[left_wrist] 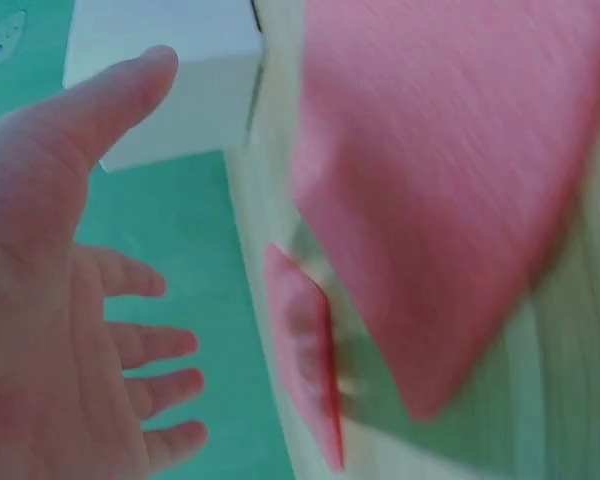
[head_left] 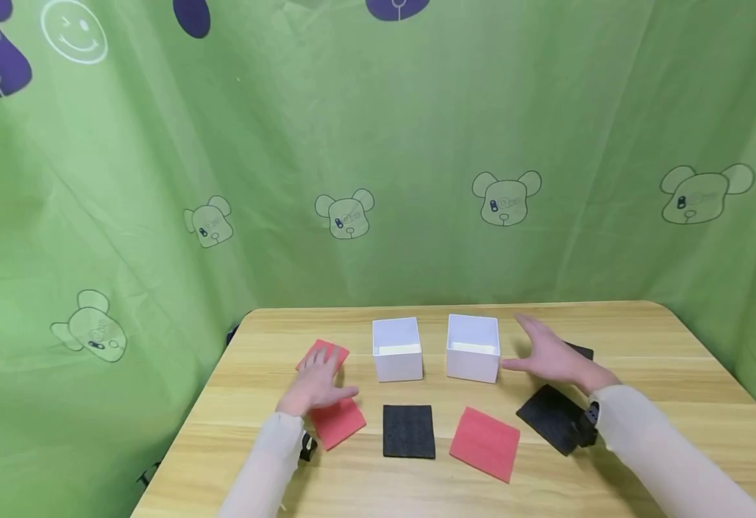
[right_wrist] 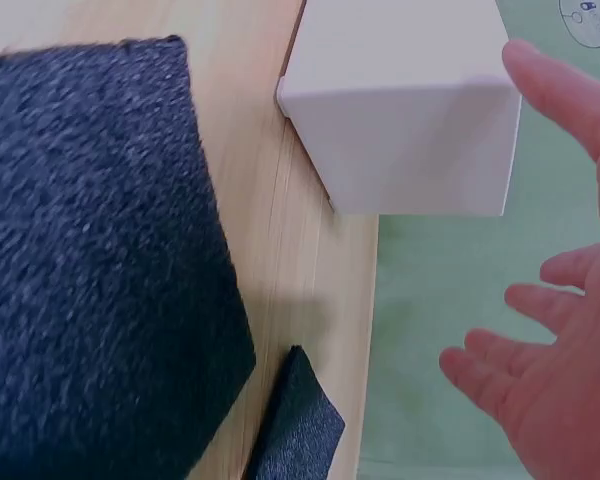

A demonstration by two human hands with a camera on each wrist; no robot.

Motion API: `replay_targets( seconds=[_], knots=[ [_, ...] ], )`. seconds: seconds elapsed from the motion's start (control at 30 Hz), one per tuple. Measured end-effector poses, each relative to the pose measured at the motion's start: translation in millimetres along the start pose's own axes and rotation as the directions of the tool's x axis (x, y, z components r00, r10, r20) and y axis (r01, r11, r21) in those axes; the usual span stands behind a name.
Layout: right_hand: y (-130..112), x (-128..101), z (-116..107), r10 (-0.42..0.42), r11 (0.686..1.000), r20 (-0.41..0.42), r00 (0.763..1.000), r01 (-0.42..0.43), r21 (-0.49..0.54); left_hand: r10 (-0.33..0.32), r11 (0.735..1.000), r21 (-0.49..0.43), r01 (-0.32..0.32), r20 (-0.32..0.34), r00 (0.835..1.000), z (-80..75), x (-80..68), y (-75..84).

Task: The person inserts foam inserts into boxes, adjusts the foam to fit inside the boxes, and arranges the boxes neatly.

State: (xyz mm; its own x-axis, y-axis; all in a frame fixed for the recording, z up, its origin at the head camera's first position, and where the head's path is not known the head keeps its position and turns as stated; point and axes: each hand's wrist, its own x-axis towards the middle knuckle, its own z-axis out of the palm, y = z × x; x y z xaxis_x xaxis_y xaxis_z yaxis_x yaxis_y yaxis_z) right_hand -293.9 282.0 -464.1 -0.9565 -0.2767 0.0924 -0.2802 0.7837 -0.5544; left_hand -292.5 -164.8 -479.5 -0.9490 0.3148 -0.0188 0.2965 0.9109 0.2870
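Foam, by the look of it: we log six flat square pads on a pale wooden table (head_left: 643, 338), three red and three black, with two open white boxes standing side by side at the back centre. Our left hand (head_left: 316, 385) hovers spread and holding nothing above two red foam pads, one far (head_left: 326, 352) and one near (head_left: 342, 424), over the seam between them; whether the palm touches either we cannot tell, as the left wrist view is motion-blurred. Our right hand (head_left: 549, 356) is likewise splayed and empty, just right of the right white box (head_left: 473, 347), above a near black pad (head_left: 549, 417) and partly hiding a far black pad (head_left: 580, 352). A centre black pad (head_left: 408, 430) and a third red pad (head_left: 485, 442) lie in front, apart from both hands. Risks, as we judge them: thin pads lying flush give fingertips little edge, so a pinch may slide one rather than lift it; two adjacent pads may come up together; the thin-walled, light-looking left white box (head_left: 397, 349) or its neighbour could be knocked aside by a sweeping thumb. Black surfaces appear coarse and pitted, red ones finer.
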Motion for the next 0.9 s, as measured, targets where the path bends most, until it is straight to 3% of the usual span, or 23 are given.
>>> replay_targets(
  seconds=[0.5,0.9],
  knots=[
    [1.2,23.3,17.1,0.009,0.988,0.054,0.999,-0.017,0.156,-0.04,0.996,-0.081,0.043,0.033,0.999,-1.7,14.9,-41.8],
    [4.9,32.1,26.6,0.033,0.974,0.074,0.997,-0.049,0.222,-0.075,0.984,-0.156,0.086,0.076,0.994,3.3,29.8,-54.4]
  ],
)
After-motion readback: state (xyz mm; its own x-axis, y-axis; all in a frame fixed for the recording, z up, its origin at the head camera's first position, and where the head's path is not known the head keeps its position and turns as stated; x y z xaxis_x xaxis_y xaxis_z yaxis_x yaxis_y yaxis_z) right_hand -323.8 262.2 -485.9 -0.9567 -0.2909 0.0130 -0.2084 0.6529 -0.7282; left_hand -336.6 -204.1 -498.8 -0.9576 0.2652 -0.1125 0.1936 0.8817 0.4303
